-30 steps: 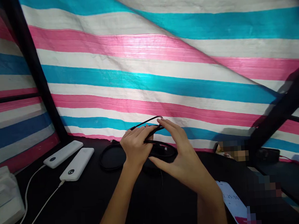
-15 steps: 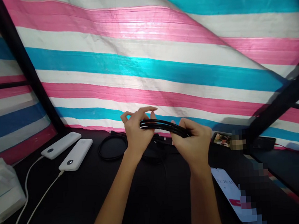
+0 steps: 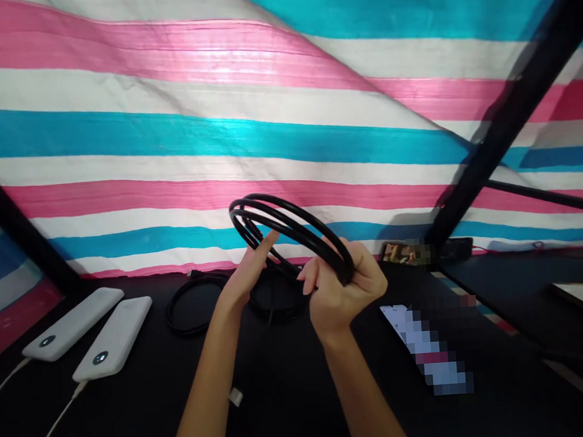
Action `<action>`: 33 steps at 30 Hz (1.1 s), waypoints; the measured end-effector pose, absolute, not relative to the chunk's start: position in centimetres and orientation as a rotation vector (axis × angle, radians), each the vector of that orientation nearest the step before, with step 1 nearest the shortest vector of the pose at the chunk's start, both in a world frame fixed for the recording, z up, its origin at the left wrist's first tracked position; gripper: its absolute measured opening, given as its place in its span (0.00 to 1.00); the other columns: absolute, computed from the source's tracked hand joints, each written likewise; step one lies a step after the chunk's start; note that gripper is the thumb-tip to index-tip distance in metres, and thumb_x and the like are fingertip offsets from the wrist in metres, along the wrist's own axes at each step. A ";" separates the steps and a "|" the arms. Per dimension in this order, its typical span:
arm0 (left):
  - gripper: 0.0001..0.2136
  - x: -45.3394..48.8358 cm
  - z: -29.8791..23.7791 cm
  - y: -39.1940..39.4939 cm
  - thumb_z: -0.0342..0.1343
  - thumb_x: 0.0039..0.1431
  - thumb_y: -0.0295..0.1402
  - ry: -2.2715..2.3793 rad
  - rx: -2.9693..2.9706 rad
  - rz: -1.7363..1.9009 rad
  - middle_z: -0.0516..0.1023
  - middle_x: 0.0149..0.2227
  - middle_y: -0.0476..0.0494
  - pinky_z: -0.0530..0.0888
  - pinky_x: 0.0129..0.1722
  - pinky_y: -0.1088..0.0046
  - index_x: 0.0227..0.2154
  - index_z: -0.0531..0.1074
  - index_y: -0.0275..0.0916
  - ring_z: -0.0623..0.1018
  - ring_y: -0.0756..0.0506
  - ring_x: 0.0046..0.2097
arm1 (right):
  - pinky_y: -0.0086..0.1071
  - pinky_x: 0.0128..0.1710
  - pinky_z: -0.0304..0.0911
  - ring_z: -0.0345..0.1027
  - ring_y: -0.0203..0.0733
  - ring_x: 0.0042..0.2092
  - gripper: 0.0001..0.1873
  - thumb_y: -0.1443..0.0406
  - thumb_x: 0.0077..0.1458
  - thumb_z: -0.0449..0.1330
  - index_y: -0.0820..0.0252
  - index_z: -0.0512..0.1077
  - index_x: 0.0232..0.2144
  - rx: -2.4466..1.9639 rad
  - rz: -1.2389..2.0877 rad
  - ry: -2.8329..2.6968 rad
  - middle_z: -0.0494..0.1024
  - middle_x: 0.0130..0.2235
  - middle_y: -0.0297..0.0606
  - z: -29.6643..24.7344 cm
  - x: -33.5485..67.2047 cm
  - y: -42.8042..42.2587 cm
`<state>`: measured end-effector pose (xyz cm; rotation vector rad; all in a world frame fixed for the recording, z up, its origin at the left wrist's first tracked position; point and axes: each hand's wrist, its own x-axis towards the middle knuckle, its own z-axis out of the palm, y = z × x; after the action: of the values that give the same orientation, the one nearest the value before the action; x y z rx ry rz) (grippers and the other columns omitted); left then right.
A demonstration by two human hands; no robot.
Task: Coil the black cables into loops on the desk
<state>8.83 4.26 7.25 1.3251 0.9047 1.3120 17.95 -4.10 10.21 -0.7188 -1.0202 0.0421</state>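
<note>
A black cable point(image 3: 282, 220) is wound into a coil of a few loops and held up above the black table point(image 3: 293, 391). My right hand point(image 3: 343, 288) is closed round the right side of the coil. My left hand point(image 3: 248, 275) has its fingers stretched out and touches the coil's lower left from inside. More black cable point(image 3: 190, 305) lies in loops on the table behind my hands.
Two white power banks point(image 3: 92, 332) with white leads lie at the left. A phone point(image 3: 425, 349) lies to the right of my right arm. A striped pink, blue and white tarp point(image 3: 264, 114) hangs behind. A dark frame post point(image 3: 504, 117) slants at right.
The flat bundle of cable has opened into a raised round coil. My left hand let go its grip and spread its fingers; the view shifted right.
</note>
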 end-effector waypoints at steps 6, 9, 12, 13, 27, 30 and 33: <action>0.12 8.2 8.3 3.8 0.58 0.51 0.39 0.550 1.242 1.154 0.78 0.30 0.45 0.72 0.32 0.74 0.37 0.74 0.38 0.77 0.47 0.31 | 0.31 0.22 0.64 0.58 0.33 0.15 0.20 0.58 0.53 0.55 0.55 0.55 0.14 -0.619 0.495 -1.080 0.53 0.12 0.23 10.1 18.6 -1.9; 0.15 8.0 8.6 4.1 0.59 0.51 0.38 0.497 1.187 1.308 0.79 0.33 0.45 0.72 0.35 0.73 0.42 0.72 0.38 0.78 0.47 0.32 | 0.31 0.27 0.66 0.64 0.35 0.20 0.22 0.57 0.53 0.54 0.56 0.55 0.12 -0.695 0.644 -1.134 0.57 0.13 0.26 10.3 19.8 -0.7; 0.18 8.3 8.2 4.5 0.56 0.53 0.40 0.534 1.107 1.493 0.75 0.24 0.51 0.72 0.29 0.73 0.45 0.70 0.37 0.75 0.50 0.22 | 0.30 0.30 0.65 0.66 0.35 0.24 0.18 0.58 0.51 0.58 0.58 0.61 0.15 -0.828 0.655 -1.300 0.65 0.18 0.29 10.3 21.0 -0.2; 0.19 8.4 8.0 4.7 0.55 0.53 0.40 0.570 1.091 1.559 0.72 0.20 0.53 0.71 0.26 0.74 0.46 0.69 0.37 0.72 0.52 0.18 | 0.30 0.30 0.64 0.66 0.35 0.25 0.15 0.59 0.49 0.59 0.59 0.64 0.17 -0.881 0.626 -1.354 0.67 0.19 0.30 10.3 21.4 -0.2; 0.13 7.0 8.2 4.4 0.57 0.49 0.42 1.085 0.947 1.864 0.55 0.11 0.61 0.50 0.10 0.80 0.32 0.71 0.36 0.53 0.57 0.10 | 0.32 0.28 0.64 0.69 0.41 0.26 0.34 0.50 0.40 0.65 0.59 0.66 0.48 -1.248 0.335 -1.316 0.73 0.24 0.32 11.0 22.0 -1.2; 0.16 7.0 8.5 4.1 0.61 0.45 0.43 1.000 0.962 1.732 0.51 0.10 0.62 0.49 0.12 0.79 0.31 0.74 0.34 0.49 0.58 0.11 | 0.31 0.25 0.61 0.68 0.41 0.22 0.28 0.48 0.42 0.63 0.60 0.70 0.42 -1.348 0.400 -1.326 0.70 0.18 0.30 10.5 22.6 -0.6; 0.15 7.1 8.6 4.0 0.62 0.43 0.41 0.919 1.092 1.654 0.52 0.10 0.60 0.51 0.15 0.78 0.30 0.77 0.34 0.51 0.58 0.14 | 0.31 0.25 0.61 0.69 0.41 0.23 0.21 0.50 0.44 0.62 0.60 0.73 0.34 -1.412 0.436 -1.448 0.70 0.18 0.30 9.7 23.5 0.1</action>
<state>7.10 4.01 8.64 1.0923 0.9188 1.6542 23.48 0.10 9.72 -1.4122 -1.4480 0.4364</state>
